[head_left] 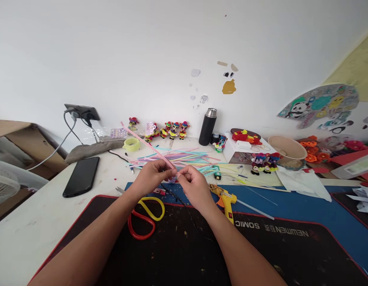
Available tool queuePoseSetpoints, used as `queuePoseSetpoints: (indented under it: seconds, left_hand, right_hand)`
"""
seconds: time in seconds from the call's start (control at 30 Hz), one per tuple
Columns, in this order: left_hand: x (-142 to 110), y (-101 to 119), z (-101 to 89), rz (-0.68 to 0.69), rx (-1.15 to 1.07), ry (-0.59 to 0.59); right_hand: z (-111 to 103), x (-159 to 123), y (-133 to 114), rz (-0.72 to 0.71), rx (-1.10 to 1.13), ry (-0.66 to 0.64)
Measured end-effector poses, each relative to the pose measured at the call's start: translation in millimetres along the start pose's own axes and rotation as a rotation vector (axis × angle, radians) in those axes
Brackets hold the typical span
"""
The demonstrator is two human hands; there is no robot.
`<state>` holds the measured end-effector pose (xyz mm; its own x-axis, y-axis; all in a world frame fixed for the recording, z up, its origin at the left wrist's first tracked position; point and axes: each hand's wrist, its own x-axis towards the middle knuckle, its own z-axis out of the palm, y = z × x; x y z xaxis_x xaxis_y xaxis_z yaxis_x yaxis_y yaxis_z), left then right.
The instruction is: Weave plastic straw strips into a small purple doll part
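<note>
Pink pipe cleaners (142, 140), held as a slanting bundle, run from the upper left down into my left hand (154, 174). That hand is closed around them near their lower end. My right hand (194, 186) is pinched at the same lower end, its fingertips meeting those of the left; how much each finger grips is too small to make out. Behind both hands lies a spread of pastel pipe cleaners (189, 156). Scissors (142, 230) with one red and one yellow handle rest on the mat under my left forearm. A yellow glue gun (229, 201) lies just right of my right hand.
A black mat (172, 258) covers the front of the table. A black phone (81, 176) and yellow tape roll (131, 144) lie left. Behind stand several small dolls (174, 130) and a black thermos (207, 127). A white box (246, 149) and beige bowl (286, 147) are right.
</note>
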<state>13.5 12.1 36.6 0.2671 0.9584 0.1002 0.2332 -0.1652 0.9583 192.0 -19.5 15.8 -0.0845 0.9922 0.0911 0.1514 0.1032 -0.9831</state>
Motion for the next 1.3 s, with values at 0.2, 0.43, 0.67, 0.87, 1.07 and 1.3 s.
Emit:
queuePoseSetpoints:
  seconds: [0.2, 0.43, 0.67, 0.87, 1.07, 1.3]
  left_hand:
    - [0.3, 2.9, 0.7, 0.006, -0.087, 0.005]
    - [1.0, 1.6, 2.0, -0.015, -0.108, 0.002]
    - [0.2, 4.2, 4.9, 0.034, -0.156, -0.049]
    - [1.0, 2.5, 3.5, 0.048, -0.150, -0.071]
    - [1.2, 0.2, -0.7, 0.087, 0.041, -0.057]
    - [-0.2, -0.4, -4.9, 0.062, 0.145, -0.062]
  right_hand:
    - [-0.1, 1.2, -3.1, 0.052, 0.145, -0.006]
    - [-0.4, 1.3, -5.7, 0.074, 0.245, 0.029]
    - [-0.4, 2.1, -5.8, 0.069, 0.328, 0.050]
    - [-1.4, 2.1, -6.3, 0.069, 0.274, 0.019]
    - [-4.6, 1.7, -4.1, 0.032, 0.051, -0.049]
    - [-2.2, 0.5, -0.4, -0.043, -0.066, -0.040]
